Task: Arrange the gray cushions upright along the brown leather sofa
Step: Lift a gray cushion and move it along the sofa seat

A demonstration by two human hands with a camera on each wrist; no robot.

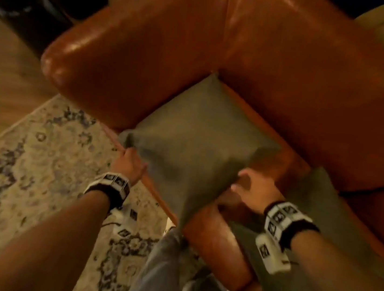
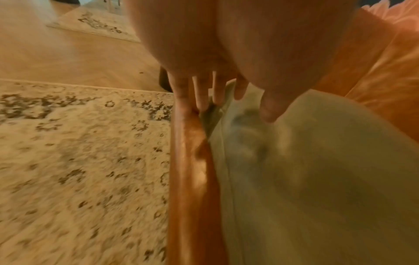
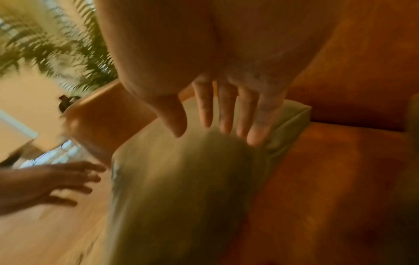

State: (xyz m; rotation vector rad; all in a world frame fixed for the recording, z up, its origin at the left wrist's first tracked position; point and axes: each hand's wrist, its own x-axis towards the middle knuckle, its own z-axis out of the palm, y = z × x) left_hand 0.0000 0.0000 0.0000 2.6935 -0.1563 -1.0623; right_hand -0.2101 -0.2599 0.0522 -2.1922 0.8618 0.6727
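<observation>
Starting from the left: seeing a patterned rug [image 1: 25,160] running beside the brown leather sofa [image 1: 150,49]. Then spotting the left hand [image 1: 129,165] sitting at the near-left corner of the gray cushion [image 1: 194,140], which is lying fairly flat on the seat. Noticing its far corner tucking in where armrest meets backrest and its near corner hanging over the seat front. Moving right, finding the right hand [image 1: 253,190] spread wide at the cushion's near-right edge, pinching nothing. Further right, catching a second gray cushion [image 1: 324,206] lying flat on the seat under that forearm.

Probably tipping this one up next, so:
- getting both palms under the near edge and rolling it up, not yanking one corner
- letting the far edge pivot in the corner
- leaning it on the backrest, since soft filling tends to slump
- watching that the overhanging corner isn't dragging it off the seat

Comparing views:
- Left wrist: showing straight fingers [image 2: 201,95] slotting down between seat edge and cushion, thumb [image 2: 267,107] on the fabric. Not gripping; the head view is hiding that.
- Right wrist: showing straight fingertips [image 3: 226,116] on the cushion's top face, plus a fern-like plant [image 3: 56,44], all blurry.
- Head view: the only one showing the second cushion.
</observation>
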